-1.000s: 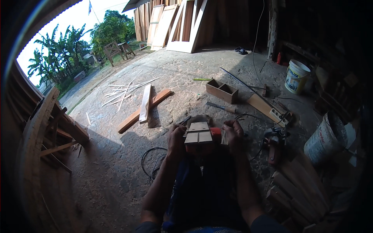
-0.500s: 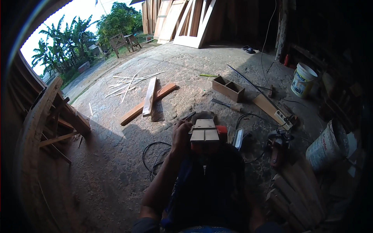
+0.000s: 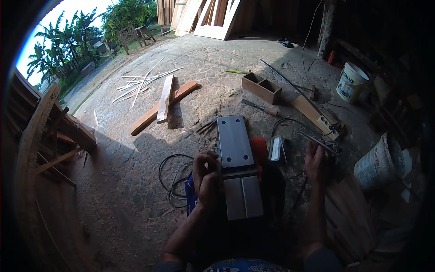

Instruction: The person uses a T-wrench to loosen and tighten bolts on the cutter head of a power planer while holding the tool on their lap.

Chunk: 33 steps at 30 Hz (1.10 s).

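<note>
An electric hand planer (image 3: 235,140) stands upturned at my knees, its two-part metal sole facing up and a red-orange part of its body showing at the right. My left hand (image 3: 206,177) has its fingers curled against the planer's left side, gripping it. To the right, my right hand (image 3: 316,163) is closed around a dark power tool with a thin flat plate (image 3: 321,143), seen nearly edge-on. Shadow hides most of that tool's body. A chisel (image 3: 259,107) with a wooden handle lies on the floor beyond the planer.
A two-compartment wooden box (image 3: 261,88) sits ahead. Two crossed boards (image 3: 165,102) and thin strips (image 3: 140,84) lie ahead left. A power strip on a board (image 3: 327,128), buckets (image 3: 352,81) and planks (image 3: 349,204) are at the right. A black cable (image 3: 165,177) loops at the left.
The planer now shows more of its sole, nearer and larger in view. My right hand has come into sight at the right, closed on the dark power tool. The view has shifted slightly.
</note>
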Available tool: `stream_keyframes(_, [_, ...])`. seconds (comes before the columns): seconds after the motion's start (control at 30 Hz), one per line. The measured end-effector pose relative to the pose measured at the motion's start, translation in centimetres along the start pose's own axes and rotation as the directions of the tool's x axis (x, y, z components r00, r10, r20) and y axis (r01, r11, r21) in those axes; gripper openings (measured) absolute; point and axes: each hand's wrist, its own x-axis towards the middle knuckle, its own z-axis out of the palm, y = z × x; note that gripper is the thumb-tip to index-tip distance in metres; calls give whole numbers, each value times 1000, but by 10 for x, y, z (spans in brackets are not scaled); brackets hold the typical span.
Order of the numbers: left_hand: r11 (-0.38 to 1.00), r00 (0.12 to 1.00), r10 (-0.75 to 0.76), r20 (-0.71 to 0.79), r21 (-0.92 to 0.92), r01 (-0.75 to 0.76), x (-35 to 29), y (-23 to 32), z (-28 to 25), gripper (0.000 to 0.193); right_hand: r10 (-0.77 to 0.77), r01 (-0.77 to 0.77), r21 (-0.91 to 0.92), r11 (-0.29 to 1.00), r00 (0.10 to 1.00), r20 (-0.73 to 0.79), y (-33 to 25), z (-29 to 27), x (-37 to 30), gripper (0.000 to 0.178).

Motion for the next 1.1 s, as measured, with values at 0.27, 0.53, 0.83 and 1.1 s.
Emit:
stream_keyframes(0.27, [997, 998, 60, 6, -38, -60, 5, -18, -8, 37, -226, 341, 792, 507, 939, -259, -139, -92, 69, 42])
stream_keyframes(0.53, [992, 997, -65, -40, -115, 60, 3, 3, 5, 39, -735, 180, 965, -192, 625, -263, -240, -152, 100, 34])
stream_keyframes(0.83, [993, 998, 51, 34, -105, -48, 6, -13, -5, 36, -792, -23, 977, -213, 590, -159, -280, -92, 77, 30])
stream_keyframes(1.1, [993, 1000, 24, 17, -120, -22, 6, -12, -5, 34, -770, -76, 964, -254, 619, -154, -273, -66, 76, 39])
